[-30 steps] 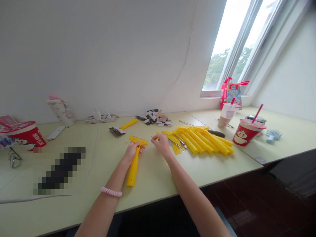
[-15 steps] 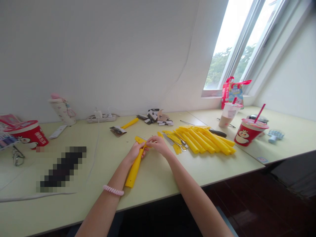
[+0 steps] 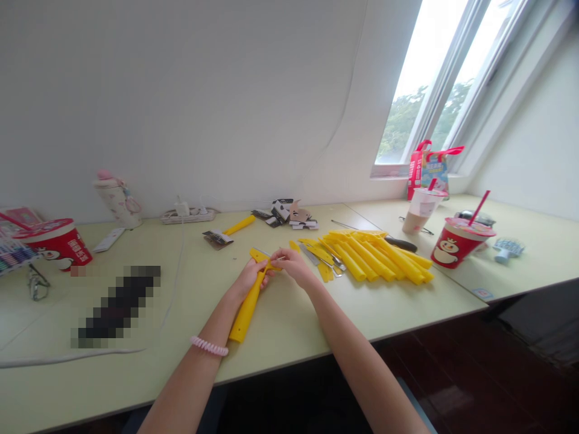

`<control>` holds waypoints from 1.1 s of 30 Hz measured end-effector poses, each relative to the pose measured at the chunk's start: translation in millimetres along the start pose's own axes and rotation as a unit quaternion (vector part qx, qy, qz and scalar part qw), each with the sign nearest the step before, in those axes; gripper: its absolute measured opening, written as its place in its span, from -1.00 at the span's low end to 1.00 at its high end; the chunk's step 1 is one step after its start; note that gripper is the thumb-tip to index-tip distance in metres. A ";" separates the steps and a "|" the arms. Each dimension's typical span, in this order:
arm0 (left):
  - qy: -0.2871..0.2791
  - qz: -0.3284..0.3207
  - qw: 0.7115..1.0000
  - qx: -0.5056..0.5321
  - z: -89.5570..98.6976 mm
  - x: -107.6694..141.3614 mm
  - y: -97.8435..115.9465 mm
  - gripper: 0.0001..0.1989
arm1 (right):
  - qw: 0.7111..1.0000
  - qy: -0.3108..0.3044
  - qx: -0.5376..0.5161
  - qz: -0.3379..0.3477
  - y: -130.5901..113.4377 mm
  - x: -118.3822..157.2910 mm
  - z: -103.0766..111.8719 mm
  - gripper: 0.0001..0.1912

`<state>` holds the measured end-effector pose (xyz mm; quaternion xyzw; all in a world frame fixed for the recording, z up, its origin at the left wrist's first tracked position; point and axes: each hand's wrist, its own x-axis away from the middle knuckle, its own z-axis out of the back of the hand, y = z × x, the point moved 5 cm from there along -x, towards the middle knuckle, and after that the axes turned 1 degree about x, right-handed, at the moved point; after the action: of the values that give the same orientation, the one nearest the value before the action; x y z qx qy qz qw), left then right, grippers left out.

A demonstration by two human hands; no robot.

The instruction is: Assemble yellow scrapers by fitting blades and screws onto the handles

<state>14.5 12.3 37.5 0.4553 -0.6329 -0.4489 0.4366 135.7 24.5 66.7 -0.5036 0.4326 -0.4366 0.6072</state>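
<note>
Partly hidden, a yellow plastic scraper [image 3: 246, 310] sits gripped in the left hand [image 3: 248, 278]; the right hand [image 3: 294, 267] pinches its head.

Your head camera looks forward and down from above the desk's near edge, close over your left hand [image 3: 248, 280] and right hand [image 3: 295, 268], which reach in from the bottom of the frame. The view is wide — the desk [image 3: 289, 337] spans the lower half, with the white wall [image 3: 181, 102] and slanted window [image 3: 420, 90] filling the top.
</note>
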 end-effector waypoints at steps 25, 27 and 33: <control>0.171 -0.092 0.972 0.130 31.8 -0.9 19.6 -0.94 | 0.910 0.092 0.389 0.107 20.7 -9.6 -14.7 -0.78; 0.163 -0.082 0.976 0.119 29.1 -1.3 17.2 -0.94 | 0.900 0.078 0.416 0.102 21.2 -9.8 -18.7 -0.76; 0.158 -0.066 0.981 0.095 28.2 -5.4 10.5 -0.93 | 0.885 0.055 0.451 0.096 18.4 -8.7 -18.0 -0.70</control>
<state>-13.5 24.3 40.8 0.6008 -0.5641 -0.3367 0.4554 117.9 30.7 47.1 -0.1060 0.2681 -0.5511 0.7831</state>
